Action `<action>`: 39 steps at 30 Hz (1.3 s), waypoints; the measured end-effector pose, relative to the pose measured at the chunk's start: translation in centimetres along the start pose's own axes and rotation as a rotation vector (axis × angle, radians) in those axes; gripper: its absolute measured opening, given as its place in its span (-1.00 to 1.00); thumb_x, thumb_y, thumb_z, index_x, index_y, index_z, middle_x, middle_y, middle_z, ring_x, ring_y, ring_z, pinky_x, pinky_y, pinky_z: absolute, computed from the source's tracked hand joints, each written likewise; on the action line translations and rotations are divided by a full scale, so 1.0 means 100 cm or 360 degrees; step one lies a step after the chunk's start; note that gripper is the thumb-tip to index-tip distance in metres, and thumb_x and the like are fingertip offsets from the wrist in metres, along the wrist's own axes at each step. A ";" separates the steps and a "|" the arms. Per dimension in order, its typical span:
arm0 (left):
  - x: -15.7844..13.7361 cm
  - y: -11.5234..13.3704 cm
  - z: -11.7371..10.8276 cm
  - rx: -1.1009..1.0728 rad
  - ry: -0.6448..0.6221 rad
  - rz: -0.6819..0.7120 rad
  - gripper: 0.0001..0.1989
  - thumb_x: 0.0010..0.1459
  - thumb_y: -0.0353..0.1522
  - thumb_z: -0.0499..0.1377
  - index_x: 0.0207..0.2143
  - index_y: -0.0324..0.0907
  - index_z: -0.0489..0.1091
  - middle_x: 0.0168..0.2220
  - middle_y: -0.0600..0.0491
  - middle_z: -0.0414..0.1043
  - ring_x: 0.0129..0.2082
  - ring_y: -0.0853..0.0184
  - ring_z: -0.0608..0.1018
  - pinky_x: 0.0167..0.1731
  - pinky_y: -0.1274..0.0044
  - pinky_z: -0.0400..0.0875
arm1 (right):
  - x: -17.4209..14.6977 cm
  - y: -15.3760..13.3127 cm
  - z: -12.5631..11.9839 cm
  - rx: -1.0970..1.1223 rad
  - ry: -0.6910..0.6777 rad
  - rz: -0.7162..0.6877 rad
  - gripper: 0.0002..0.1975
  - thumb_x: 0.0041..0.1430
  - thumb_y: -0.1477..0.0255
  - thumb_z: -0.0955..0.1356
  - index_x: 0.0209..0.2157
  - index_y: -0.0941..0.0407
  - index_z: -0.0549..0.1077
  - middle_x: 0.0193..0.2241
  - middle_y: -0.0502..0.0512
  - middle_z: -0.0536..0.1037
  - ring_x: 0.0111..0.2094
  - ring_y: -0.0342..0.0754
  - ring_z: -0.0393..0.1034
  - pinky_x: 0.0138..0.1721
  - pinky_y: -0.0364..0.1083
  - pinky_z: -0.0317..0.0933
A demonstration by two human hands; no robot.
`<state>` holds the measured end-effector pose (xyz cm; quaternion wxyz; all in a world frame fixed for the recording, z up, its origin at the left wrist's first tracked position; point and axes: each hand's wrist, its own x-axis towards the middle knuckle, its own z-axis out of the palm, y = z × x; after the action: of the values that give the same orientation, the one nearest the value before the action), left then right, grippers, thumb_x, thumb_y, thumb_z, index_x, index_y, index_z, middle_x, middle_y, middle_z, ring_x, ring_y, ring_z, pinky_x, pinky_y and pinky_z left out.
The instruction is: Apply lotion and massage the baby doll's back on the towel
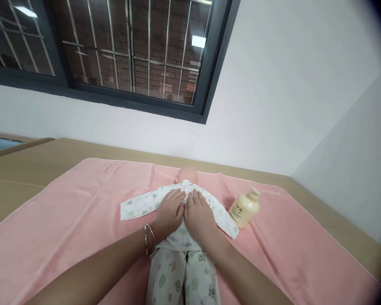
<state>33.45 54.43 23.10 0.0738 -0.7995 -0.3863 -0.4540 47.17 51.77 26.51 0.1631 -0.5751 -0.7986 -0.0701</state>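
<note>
A baby doll point(187, 174) lies on its back, its head toward the wall. It wears a white printed top point(142, 205) with the sleeves spread wide, and matching trousers point(167, 275). On the left side of the doll's chest rests my left hand point(170, 212), palm down, with bangles on its wrist. My right hand point(199, 215) lies flat beside it, the thumbs side by side over the middle of the top. Both hands have their fingers stretched out, and they cover much of the chest. Whether they pinch any cloth is not visible.
A pale yellow pump bottle point(245, 208) stands tilted-looking by the right sleeve. The pink mat point(92, 203) has creases and covers much of the wooden surface point(15, 169). Behind are a white wall point(257, 106) and a dark-framed window point(139, 105) with bars.
</note>
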 end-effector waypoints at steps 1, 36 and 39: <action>0.000 0.001 -0.001 -0.0016 0.0018 -0.0020 -0.70 0.20 -0.47 -0.02 -0.07 -0.26 0.38 -0.06 -0.10 0.47 0.01 0.20 0.44 0.08 0.26 0.34 | -0.002 -0.002 -0.002 -0.0020 -0.0002 0.0004 -0.46 0.32 0.42 0.08 0.23 0.42 0.17 0.22 0.44 0.17 0.26 0.22 0.00 0.24 0.11 -0.07; -0.001 -0.009 0.012 -0.0035 -0.0167 -0.0401 -0.57 0.26 -0.36 -0.03 0.16 -0.24 0.24 0.23 -0.16 0.19 0.26 0.10 0.21 0.21 0.11 0.15 | 0.012 0.019 0.007 0.0327 -0.0005 0.0148 -0.41 0.34 0.27 0.09 0.29 0.31 0.05 0.30 0.33 -0.02 0.33 0.15 -0.22 0.29 0.09 -0.22; 0.000 -0.008 0.011 -0.0024 -0.0184 -0.0411 -0.57 0.26 -0.36 -0.03 0.16 -0.27 0.24 0.24 -0.16 0.19 0.26 0.11 0.20 0.23 0.14 0.13 | 0.012 0.019 0.007 0.0335 -0.0008 0.0154 -0.40 0.34 0.27 0.09 0.29 0.31 0.05 0.30 0.33 -0.02 0.33 0.15 -0.21 0.29 0.09 -0.23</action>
<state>33.62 55.52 22.24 -0.0137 -0.7684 -0.4863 -0.4159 48.50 53.64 26.12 0.2239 -0.5929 -0.7731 0.0235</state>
